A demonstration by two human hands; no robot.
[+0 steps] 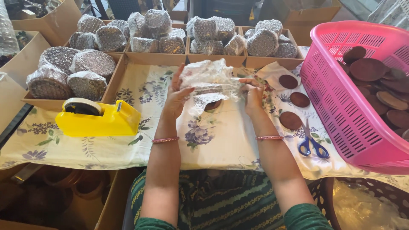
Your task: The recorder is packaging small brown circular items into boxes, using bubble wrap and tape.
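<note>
Both of my hands hold a bundle of clear bubble wrap above the flowered cloth in the middle of the table. My left hand grips its left end, fingers spread along the wrap. My right hand pinches its right end. A brown round disc peeks out under the wrap, partly covered by it. Each wrist wears a thin pink bangle.
A yellow tape dispenser sits left of my hands. Three brown discs and blue-handled scissors lie to the right. A pink basket holds several more discs. Cardboard boxes of wrapped bundles line the back.
</note>
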